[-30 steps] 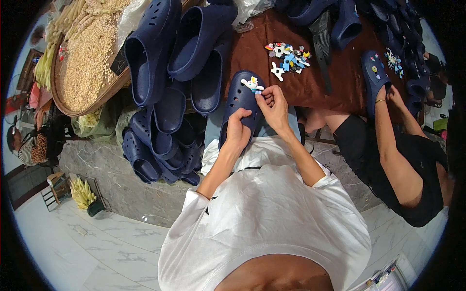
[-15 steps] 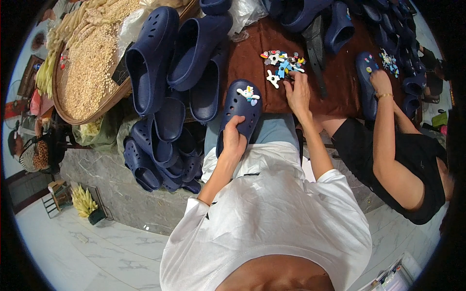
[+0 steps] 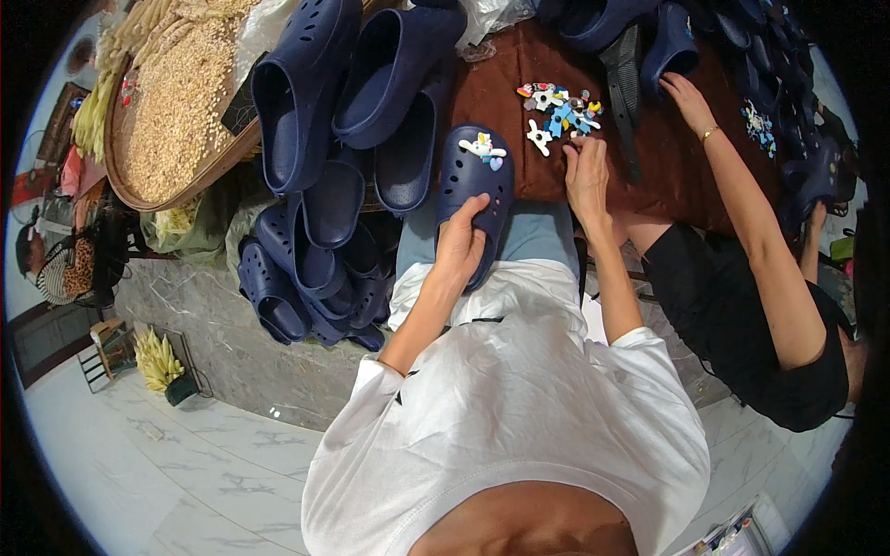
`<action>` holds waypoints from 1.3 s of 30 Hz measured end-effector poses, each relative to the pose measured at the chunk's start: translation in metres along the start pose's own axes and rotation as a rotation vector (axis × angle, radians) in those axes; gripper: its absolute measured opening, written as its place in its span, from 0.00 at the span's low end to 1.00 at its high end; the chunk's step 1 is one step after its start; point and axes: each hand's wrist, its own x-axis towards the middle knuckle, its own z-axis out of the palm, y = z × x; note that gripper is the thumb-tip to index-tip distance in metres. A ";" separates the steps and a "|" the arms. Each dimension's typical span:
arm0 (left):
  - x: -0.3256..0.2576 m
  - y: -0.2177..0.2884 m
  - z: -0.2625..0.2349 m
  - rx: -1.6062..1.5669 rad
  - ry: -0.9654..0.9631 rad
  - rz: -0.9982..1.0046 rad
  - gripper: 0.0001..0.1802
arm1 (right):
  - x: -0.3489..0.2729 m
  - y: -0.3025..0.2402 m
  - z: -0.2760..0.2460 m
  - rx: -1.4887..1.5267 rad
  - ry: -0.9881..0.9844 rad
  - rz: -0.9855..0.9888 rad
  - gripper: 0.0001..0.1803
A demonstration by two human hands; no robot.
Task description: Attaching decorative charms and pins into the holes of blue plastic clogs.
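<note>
A navy clog with round vent holes rests over my lap, its toe pointing away from me. White character charms and a small blue heart charm sit on its toe. My left hand grips the clog near its opening, thumb on top. On the brown cloth lies a pile of shoe charms in white, blue, black and other colours. At the pile's near edge my right hand has its thumb and fingers pinched together; anything between the fingertips is too small to make out.
More navy clogs are stacked at left, beside a round basket tray of pale kernels. To the right, a co-worker's hand touches another clog. A black strap and a second charm pile lie on the cloth.
The co-worker's near hand has moved from a decorated clog to another clog farther up; the decorated one has shifted right. My hands keep much the same pose as the view shifts slightly.
</note>
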 end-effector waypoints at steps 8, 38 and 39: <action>-0.001 -0.004 0.003 0.081 0.023 -0.002 0.18 | -0.043 -0.080 -0.014 0.584 -0.292 0.259 0.09; 0.000 -0.022 0.004 0.411 0.029 0.258 0.23 | -0.044 -0.097 -0.010 0.568 -0.225 0.212 0.06; 0.001 -0.022 0.003 0.408 0.038 0.256 0.24 | -0.045 -0.097 -0.010 0.603 -0.226 0.252 0.06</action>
